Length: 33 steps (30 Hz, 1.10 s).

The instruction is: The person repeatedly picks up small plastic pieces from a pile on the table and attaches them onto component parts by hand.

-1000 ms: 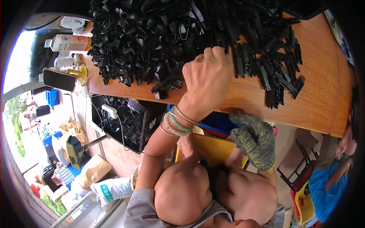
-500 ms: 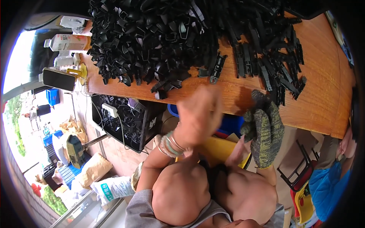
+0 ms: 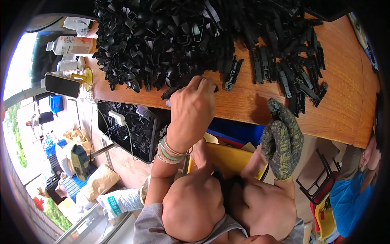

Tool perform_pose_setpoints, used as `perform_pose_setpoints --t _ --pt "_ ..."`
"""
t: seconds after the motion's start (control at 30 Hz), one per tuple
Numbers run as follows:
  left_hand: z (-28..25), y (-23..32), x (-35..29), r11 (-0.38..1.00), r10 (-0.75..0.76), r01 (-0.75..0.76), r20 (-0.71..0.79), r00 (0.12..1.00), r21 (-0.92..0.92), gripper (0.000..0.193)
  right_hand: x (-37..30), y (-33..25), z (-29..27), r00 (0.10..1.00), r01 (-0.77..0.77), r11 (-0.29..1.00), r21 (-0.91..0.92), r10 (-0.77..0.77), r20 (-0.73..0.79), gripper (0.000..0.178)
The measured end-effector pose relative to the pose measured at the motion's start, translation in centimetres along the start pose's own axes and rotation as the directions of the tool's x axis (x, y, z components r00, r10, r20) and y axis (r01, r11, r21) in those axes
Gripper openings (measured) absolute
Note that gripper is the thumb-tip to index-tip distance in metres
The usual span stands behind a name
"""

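My bare left hand (image 3: 193, 107), with bracelets at the wrist, reaches to the near edge of a big heap of small black plastic parts (image 3: 150, 44). Its fingers are bent down and pressed together among the loose pieces; their tips are hidden, so what they pinch cannot be made out. My right hand (image 3: 283, 138) wears a grey-green knitted glove and is raised just off the table's front edge. Its fingers are curled in, with a dark tip pointing up; whatever lies inside them is hidden. Between the hands, a single long black strip part (image 3: 233, 74) rests on the wood.
More long black strips (image 3: 298, 75) lie right of the heap on the wooden table (image 3: 345, 89). Below its edge are a blue bin (image 3: 239, 129), a yellow bin (image 3: 227, 156) and a black crate (image 3: 134, 140) of parts. A phone on a stand (image 3: 63, 84) and a bottle (image 3: 71, 45) stand left.
My left hand has swung left and forward from above the table edge to the heap's near edge. The gloved right hand stays in nearly the same place, its fingers slightly shifted.
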<state>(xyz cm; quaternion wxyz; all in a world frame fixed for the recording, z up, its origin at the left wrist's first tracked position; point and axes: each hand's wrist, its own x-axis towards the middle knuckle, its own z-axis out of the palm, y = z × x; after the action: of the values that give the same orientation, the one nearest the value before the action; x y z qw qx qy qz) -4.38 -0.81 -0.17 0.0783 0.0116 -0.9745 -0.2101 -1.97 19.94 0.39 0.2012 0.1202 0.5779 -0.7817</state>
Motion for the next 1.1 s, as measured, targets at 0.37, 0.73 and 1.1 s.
perform_pose_setpoints --t 0.37,0.73,1.1 --pt "-0.3 1.5 -1.6 0.084 -0.009 0.535 0.536 0.844 -0.841 0.018 0.1 0.2 -0.1 1.000 -0.018 0.995 -0.098 0.016 -0.022 0.029" --pt "1.6 2.8 -2.4 0.383 -0.204 0.470 0.424 0.883 -0.795 0.007 0.1 1.1 -0.5 0.995 0.099 0.949 -0.300 -0.085 0.058 0.024" --pt "1.9 3.4 -2.6 0.668 -0.089 0.187 0.172 0.981 -0.721 0.009 0.8 1.8 -1.6 0.893 0.450 0.680 -0.579 -0.347 0.286 0.026"
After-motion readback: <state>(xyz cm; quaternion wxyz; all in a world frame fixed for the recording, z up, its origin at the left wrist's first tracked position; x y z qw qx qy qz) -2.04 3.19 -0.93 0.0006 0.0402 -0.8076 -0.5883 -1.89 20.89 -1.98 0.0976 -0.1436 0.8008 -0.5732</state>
